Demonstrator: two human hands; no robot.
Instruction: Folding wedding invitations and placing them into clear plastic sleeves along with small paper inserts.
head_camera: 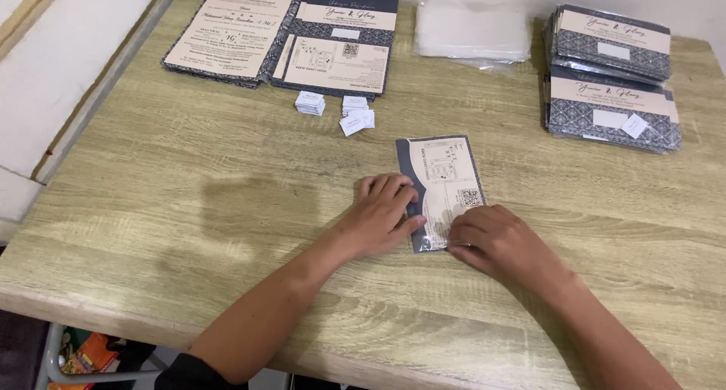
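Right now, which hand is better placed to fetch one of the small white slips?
Left, probably. The left hand rests at the card's left edge, nearer the small white slips up-left. The right hand presses the card's lower corner, farther away.

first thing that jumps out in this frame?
Both hands press on a navy-and-cream card at the middle of the wooden table: the left hand on its left edge, the right hand on its lower right corner. Two stacks of matching cards sit at far right, and small white labels lie beyond the card.
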